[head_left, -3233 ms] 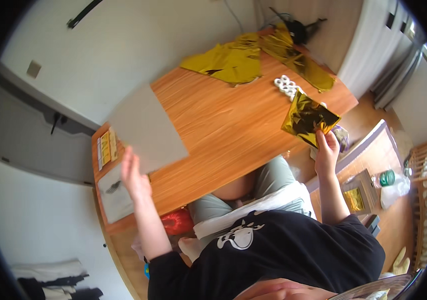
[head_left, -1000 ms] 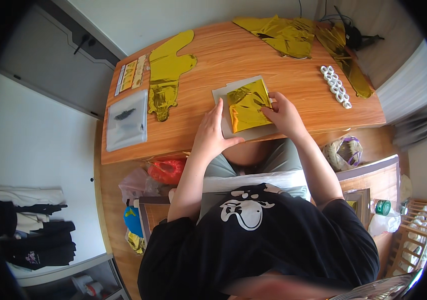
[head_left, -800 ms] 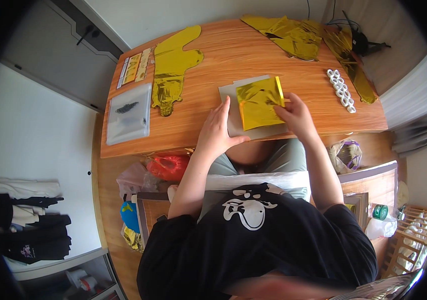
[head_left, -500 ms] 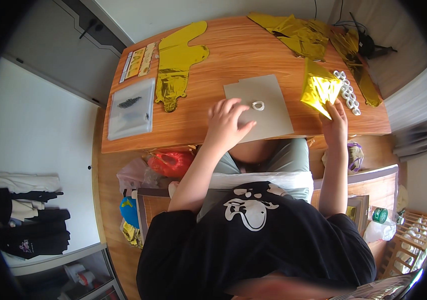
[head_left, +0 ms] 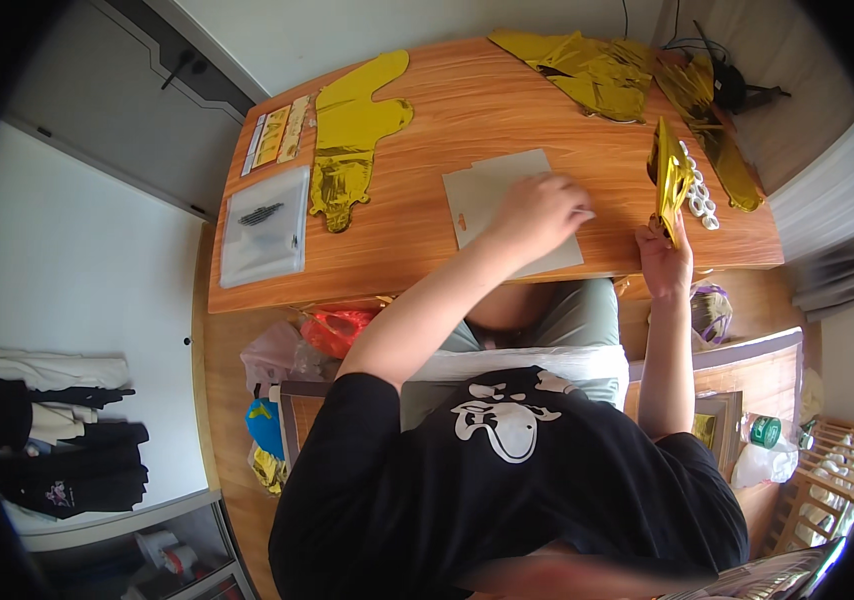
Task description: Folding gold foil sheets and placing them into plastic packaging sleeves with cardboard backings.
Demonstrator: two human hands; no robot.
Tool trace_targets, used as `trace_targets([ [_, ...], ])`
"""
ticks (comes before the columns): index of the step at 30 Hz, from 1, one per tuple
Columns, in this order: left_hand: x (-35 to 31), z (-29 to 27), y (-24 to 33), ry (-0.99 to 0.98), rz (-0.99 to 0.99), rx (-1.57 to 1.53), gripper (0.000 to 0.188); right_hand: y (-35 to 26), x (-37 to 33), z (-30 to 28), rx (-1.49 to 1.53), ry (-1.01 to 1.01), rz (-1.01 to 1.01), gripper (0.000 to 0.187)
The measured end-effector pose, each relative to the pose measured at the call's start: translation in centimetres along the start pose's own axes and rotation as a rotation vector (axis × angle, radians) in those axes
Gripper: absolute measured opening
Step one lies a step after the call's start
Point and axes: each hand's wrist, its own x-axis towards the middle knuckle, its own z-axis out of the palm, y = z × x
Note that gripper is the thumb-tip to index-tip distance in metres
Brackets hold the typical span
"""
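My right hand (head_left: 663, 262) grips a folded, shiny gold foil piece (head_left: 669, 185), probably a flat balloon, upright at the table's right side. Just beyond it is a row of small white rings (head_left: 704, 205), partly hidden by the foil. My left hand (head_left: 543, 215) is over the grey card (head_left: 477, 195), reaching rightward with its fingers drawn together. A pale bit shows at its fingertips, but motion blur keeps me from telling what it is. No white ring shows on the card now; the hand covers part of the card.
A flat gold foil shape (head_left: 347, 130) lies on the wooden table (head_left: 437, 110). To its left are a clear plastic packet (head_left: 265, 240) and printed cards (head_left: 277, 138). More gold foil (head_left: 597, 75) lies at the far right, near a black cabled object (head_left: 732, 90).
My left hand has moved right across the card, its fingers closing from spread. The white ring that lay on the card is out of sight. My right hand has turned the foil edge-on.
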Motion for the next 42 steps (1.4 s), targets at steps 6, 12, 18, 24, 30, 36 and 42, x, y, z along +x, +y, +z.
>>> trace_targets([
  [6, -0.2, 3.0, 2.4, 0.074, 0.127, 0.220, 0.089, 0.5, -0.7, 3.2, 0.054, 0.234, -0.057, 0.017],
  [12, -9.0, 0.6, 1.5, -0.190, -0.147, 0.354, 0.075, 0.5, -1.4, 4.2, 0.011, 0.210, -0.088, 0.034],
  [18, -18.4, -5.5, -2.7, 0.355, -0.527, -0.246, 0.010, 0.7, -1.0, 3.6, 0.017, 0.203, -0.117, 0.041],
  [24, -20.9, -15.2, -5.0, 1.311, -0.490, -1.007, 0.046, 0.4, -0.9, 2.1, -0.015, 0.217, -0.127, 0.029],
  [30, -23.1, -15.4, -6.8, 1.345, -0.521, -1.034, 0.046, 0.5, -0.3, -0.6, 0.108, 0.189, -0.094, 0.032],
  [36, -22.6, -12.3, -7.6, 1.273, -0.353, -0.520, 0.030, 1.5, -0.6, -0.2, 0.057, 0.147, -0.122, 0.032],
  [42, -20.4, -8.7, -6.1, 0.119, 0.034, 0.408, 0.045, 1.1, -0.5, 0.1, 0.027, 0.199, -0.124, 0.030],
])
